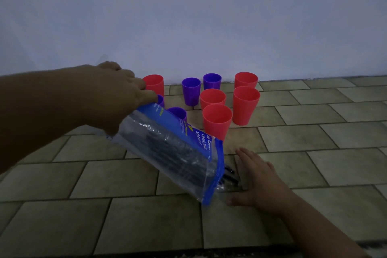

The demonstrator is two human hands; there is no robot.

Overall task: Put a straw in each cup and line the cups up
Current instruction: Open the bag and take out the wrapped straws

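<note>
The tiled bench (314,174) carries all items and meets a plain wall at its far edge. The largest item is the clear bag (167,148) with blue trim. It is raised off the bench and tilted, and its long axis runs from upper left, far side, down to lower right, near side. The open mouth is the low end. The cups (246,104), five red and four purple in view, stand upright in a loose cluster beyond the bag, not in a line, and none holds a straw. Two purple cups are partly hidden behind the bag. The nearest red cup (216,120) stands just beyond the blue edge of the bag. The left hand (117,90) grips the high, closed end of the bag with curled fingers. The right hand (257,178) lies palm down on the bench with fingers spread and grasps nothing. It sits just beside the mouth, on the right. The straws (229,175) are dark and lie along the bag axis, tips protruding at the mouth toward the right hand. Judgement: the right hand is nearer and is best placed to take a straw, drawing it out along that axis.
</note>
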